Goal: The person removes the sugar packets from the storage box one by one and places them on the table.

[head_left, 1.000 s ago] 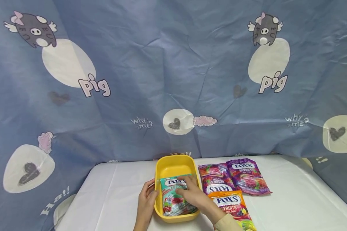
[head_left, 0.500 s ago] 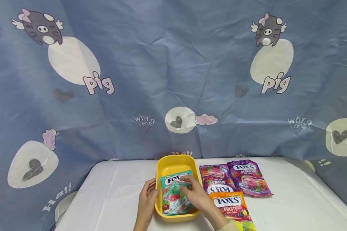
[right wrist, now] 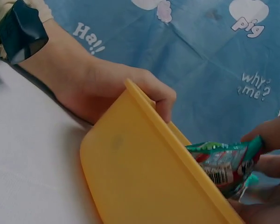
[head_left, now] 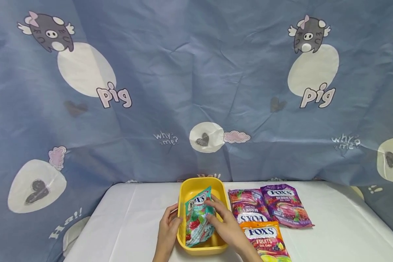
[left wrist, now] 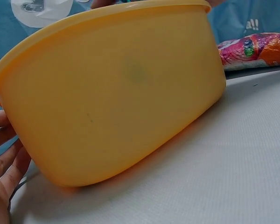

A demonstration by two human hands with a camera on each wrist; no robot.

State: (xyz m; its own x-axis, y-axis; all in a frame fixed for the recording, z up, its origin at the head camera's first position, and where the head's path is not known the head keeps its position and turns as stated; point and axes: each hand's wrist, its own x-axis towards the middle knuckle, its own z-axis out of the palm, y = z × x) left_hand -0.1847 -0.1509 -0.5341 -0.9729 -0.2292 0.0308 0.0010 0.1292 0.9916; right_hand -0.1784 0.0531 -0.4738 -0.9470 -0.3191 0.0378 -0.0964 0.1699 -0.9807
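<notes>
A yellow plastic bin (head_left: 187, 193) stands on the white table, filling much of the left wrist view. My left hand (head_left: 167, 230) holds its left side; in the right wrist view the thumb hooks over the rim and the other fingers are hidden behind the wall. Inside the bin a teal Fox's candy bag (head_left: 196, 223) is tilted, its right side raised. My right hand (head_left: 228, 226) grips that bag by its right edge, with the fingers partly hidden in the head view. A barcode shows on the candy bag (right wrist: 219, 175) in the right wrist view.
Right of the bin lie two purple Fox's Berries bags (head_left: 247, 203), (head_left: 286, 205) and an orange Fox's Fruits bag (head_left: 264, 242). A blue printed cloth (head_left: 157, 91) hangs behind the white table (head_left: 134, 218).
The teal bag lay flat in the bin under my right hand; it now tilts up on its right side and is turned. My left hand stays on the bin.
</notes>
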